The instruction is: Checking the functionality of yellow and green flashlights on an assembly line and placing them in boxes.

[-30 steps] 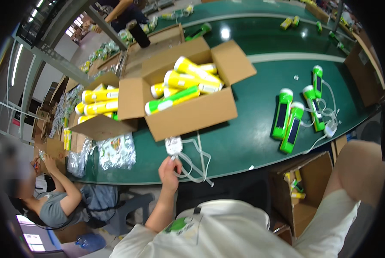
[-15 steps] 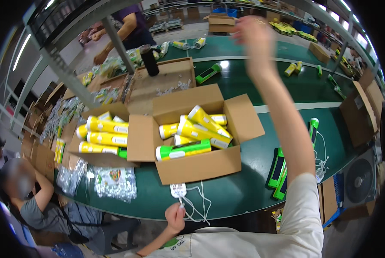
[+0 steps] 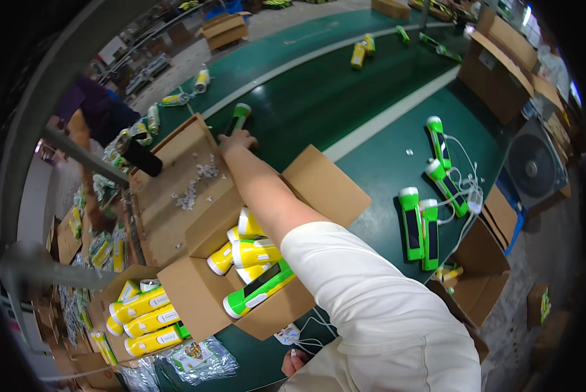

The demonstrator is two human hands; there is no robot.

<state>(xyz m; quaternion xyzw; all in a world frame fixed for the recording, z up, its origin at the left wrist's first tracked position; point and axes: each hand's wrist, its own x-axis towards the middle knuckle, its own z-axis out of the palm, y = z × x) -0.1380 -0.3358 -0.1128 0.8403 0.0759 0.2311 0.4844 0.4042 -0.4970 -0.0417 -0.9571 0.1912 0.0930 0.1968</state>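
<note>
My right hand (image 3: pixel 239 140) is stretched far across the table, its fingers closed around the near end of a green flashlight (image 3: pixel 241 114) on the dark green belt. Down at the table's front edge, my left hand (image 3: pixel 295 362) is mostly hidden by my sleeve; its fingers pinch the white plug of a cable. That white cable (image 3: pixel 314 325) lies in loops beside a small white adapter block (image 3: pixel 287 334). Below my right forearm stands an open cardboard box (image 3: pixel 198 287) of yellow flashlights (image 3: pixel 257 252). One green-and-yellow flashlight (image 3: pixel 259 289) lies on top of them.
Several green flashlights (image 3: pixel 412 223) with white cables lie at the right. Another box of yellow flashlights (image 3: pixel 148 321) stands left, near clear plastic bags (image 3: pixel 201 361). A wooden tray (image 3: pixel 165 176) holds small white pieces and a black bottle (image 3: pixel 138 154). A co-worker (image 3: pixel 87 121) stands beyond.
My right arm has swung from the raised right side to the left, down onto the green flashlight. The view has turned and shifted right. My left hand stays near the cable.
</note>
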